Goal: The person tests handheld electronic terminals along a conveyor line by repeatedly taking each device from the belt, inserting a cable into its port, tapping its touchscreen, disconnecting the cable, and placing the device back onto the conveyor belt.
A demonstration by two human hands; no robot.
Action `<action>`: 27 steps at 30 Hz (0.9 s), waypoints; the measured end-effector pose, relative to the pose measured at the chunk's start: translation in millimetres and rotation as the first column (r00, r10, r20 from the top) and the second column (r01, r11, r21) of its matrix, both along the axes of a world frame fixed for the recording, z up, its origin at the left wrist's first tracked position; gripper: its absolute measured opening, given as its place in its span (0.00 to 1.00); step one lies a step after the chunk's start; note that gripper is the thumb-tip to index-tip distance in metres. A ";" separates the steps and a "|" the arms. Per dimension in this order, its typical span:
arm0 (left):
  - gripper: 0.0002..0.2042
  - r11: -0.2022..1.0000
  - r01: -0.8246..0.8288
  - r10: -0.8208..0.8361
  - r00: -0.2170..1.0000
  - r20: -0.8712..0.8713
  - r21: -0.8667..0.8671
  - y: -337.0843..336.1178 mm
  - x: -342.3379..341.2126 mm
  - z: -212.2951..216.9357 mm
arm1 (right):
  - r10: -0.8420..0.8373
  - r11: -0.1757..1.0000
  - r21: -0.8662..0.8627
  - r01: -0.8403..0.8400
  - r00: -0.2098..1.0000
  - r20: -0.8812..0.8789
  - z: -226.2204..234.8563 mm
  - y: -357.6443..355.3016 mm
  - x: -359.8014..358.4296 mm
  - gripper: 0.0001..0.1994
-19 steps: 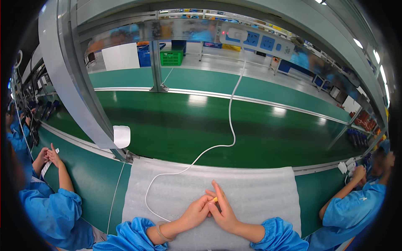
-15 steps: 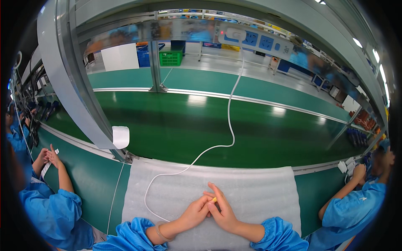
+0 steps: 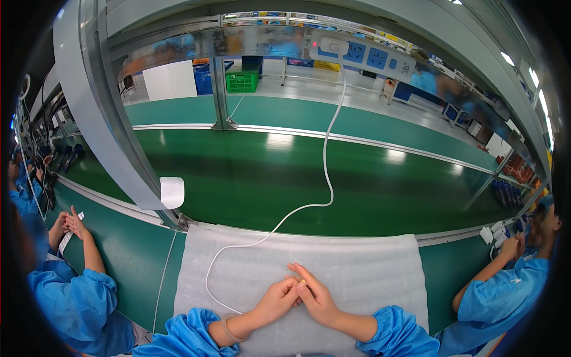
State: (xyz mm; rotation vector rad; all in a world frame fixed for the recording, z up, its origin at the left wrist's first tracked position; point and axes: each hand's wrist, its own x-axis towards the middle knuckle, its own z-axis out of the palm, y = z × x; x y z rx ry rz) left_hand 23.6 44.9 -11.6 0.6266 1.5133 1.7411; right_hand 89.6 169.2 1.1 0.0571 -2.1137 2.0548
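My left hand (image 3: 278, 303) and my right hand (image 3: 320, 302) meet above a whitish foam sheet (image 3: 363, 268). The left has its fingers curled and pinched together at the right palm. The right thumb presses against those fingertips, while the other right fingers lie side by side, pointing up and left. Between the thumb and the left fingertips a sliver of a small yellow thing (image 3: 302, 282) shows; it is mostly covered, so its kind is unclear. A white cable (image 3: 262, 241) loops over the sheet and passes out of sight near my left forearm.
The cable rises across a green conveyor belt (image 3: 250, 184) to a plug in a power strip (image 3: 380, 58) on the frame. A metal post (image 3: 113, 107) stands at left. Co-workers in blue sleeves (image 3: 77, 297) sit on both sides; white adapters (image 3: 493, 232) lie at right.
The right fingers have come down a little and the right thumb has moved closer over the left fingertips. Less of the small yellow thing shows now.
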 end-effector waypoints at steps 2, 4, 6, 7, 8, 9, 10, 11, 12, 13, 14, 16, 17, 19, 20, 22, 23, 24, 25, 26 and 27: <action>0.10 1.000 0.008 -0.008 1.000 0.008 -0.005 -0.4 -0.4 2.0 | 0.001 1.000 -0.023 -0.001 1.000 0.022 2.9 -0.9 0.7 0.22; 0.10 0.999 -0.029 0.028 0.999 -0.035 -0.018 0.0 1.5 4.0 | 0.003 0.999 -0.047 -0.001 0.999 0.043 4.4 -0.7 1.4 0.22; 0.10 1.000 -0.020 0.019 0.998 -0.062 -0.013 -0.2 1.5 2.6 | -0.001 0.997 -0.078 0.005 0.998 0.057 2.9 1.1 0.1 0.22; 0.10 1.000 -0.008 0.007 0.996 -0.089 -0.007 0.1 0.9 1.5 | -0.001 0.997 -0.080 0.006 0.998 0.055 -0.4 0.4 -1.2 0.22; 0.10 1.000 -0.007 0.006 0.996 -0.091 -0.008 1.2 1.2 -0.4 | -0.051 0.997 -0.065 0.052 0.999 0.015 -5.0 -0.4 -2.4 0.21; 0.09 0.999 -0.035 0.032 0.994 -0.103 -0.021 2.1 2.0 -3.4 | -0.093 0.994 -0.054 0.092 0.995 -0.026 -7.6 -1.9 -3.9 0.21; 0.10 0.998 -0.062 0.058 0.992 -0.115 -0.033 2.9 2.6 -5.0 | -0.089 0.995 -0.058 0.087 0.996 -0.027 -6.2 -2.2 -4.1 0.21; 0.10 0.997 -0.066 0.061 0.991 -0.117 -0.036 3.4 2.5 -4.9 | -0.075 0.994 -0.074 0.075 0.997 -0.002 -3.1 -0.8 -3.8 0.21; 0.09 0.998 -0.065 0.061 0.990 -0.129 -0.022 3.6 3.8 -5.2 | -0.062 0.994 -0.091 0.064 0.998 0.028 -1.3 0.6 -2.6 0.20; 0.09 0.998 -0.063 0.061 0.988 -0.140 -0.009 3.8 4.7 -5.2 | -0.059 0.994 -0.095 0.062 0.998 0.031 -0.1 2.2 -2.6 0.20; 0.09 0.998 -0.065 0.063 0.988 -0.138 -0.013 4.2 4.9 -4.9 | -0.032 0.994 -0.104 0.037 0.998 0.052 1.5 3.9 -3.1 0.20; 0.08 0.997 -0.072 0.062 0.975 -0.216 -0.039 4.4 4.7 -1.4 | -0.004 0.993 -0.120 0.012 0.997 0.072 3.4 3.9 -2.7 0.20; 0.08 0.996 -0.073 0.062 0.975 -0.215 -0.045 3.7 5.7 1.4 | -0.005 0.993 -0.119 0.014 0.997 0.076 3.4 3.2 -2.4 0.20; 0.07 0.996 -0.041 0.024 0.979 -0.203 -0.077 4.0 5.1 6.6 | -0.015 0.993 -0.119 0.025 0.997 0.077 3.4 4.1 -2.9 0.20; 0.07 0.996 -0.037 0.020 0.979 -0.204 -0.080 5.1 5.3 6.5 | -0.011 0.993 -0.118 0.023 0.995 0.103 3.2 5.2 -2.4 0.20; 0.07 0.998 -0.066 0.063 0.988 -0.138 -0.018 7.7 6.9 6.3 | -0.005 0.993 -0.118 0.020 0.992 0.129 3.7 4.6 -1.8 0.20; 0.07 0.998 -0.065 0.062 0.989 -0.137 -0.019 7.4 7.1 6.6 | -0.027 0.995 -0.097 0.038 0.993 0.113 3.8 3.2 -1.9 0.20; 0.06 0.997 -0.067 0.062 0.988 -0.139 -0.032 6.9 7.2 7.4 | -0.047 0.996 -0.076 0.054 0.994 0.097 4.0 2.2 -2.0 0.19; 0.06 0.997 -0.070 0.063 0.988 -0.140 -0.046 6.4 7.1 8.0 | -0.044 0.996 -0.077 0.052 0.994 0.098 4.3 2.5 -1.9 0.19; 0.06 0.996 -0.072 0.065 0.988 -0.137 -0.047 6.0 6.5 8.2 | -0.027 0.995 -0.096 0.038 0.993 0.117 4.7 3.7 -1.6 0.19; 0.06 0.997 -0.064 0.055 0.986 -0.160 -0.050 6.5 6.6 7.6 | -0.012 0.993 -0.113 0.028 0.990 0.140 5.1 4.7 -0.3 0.19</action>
